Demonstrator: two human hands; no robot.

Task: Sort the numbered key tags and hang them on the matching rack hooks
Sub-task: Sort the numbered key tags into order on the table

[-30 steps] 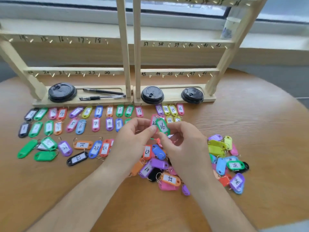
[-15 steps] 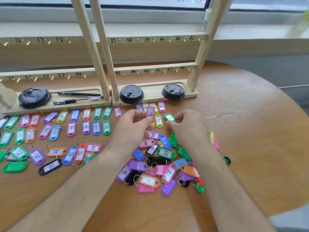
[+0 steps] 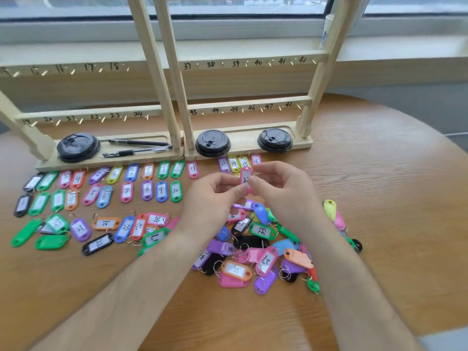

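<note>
Both hands meet over the table (image 3: 385,203), just in front of the right rack (image 3: 249,100). The left hand (image 3: 215,198) pinches the lower end of a pink tag (image 3: 245,176) between thumb and forefinger. The right hand (image 3: 283,188), fingers curled, holds the tag's right edge. The tag stands upright, clear of the table; its label reads 2 and a second digit that is partly covered. Below the hands lies a loose pile (image 3: 263,252) of mixed tags. To the left, sorted rows (image 3: 126,190) of tags lie flat, and tags 13 to 16 (image 3: 239,162) lie just behind the held one. Black lids (image 3: 78,147) and two pens (image 3: 139,146) rest on the rack bases; the left rack (image 3: 83,115) shows hooks numbered up to 24
</note>
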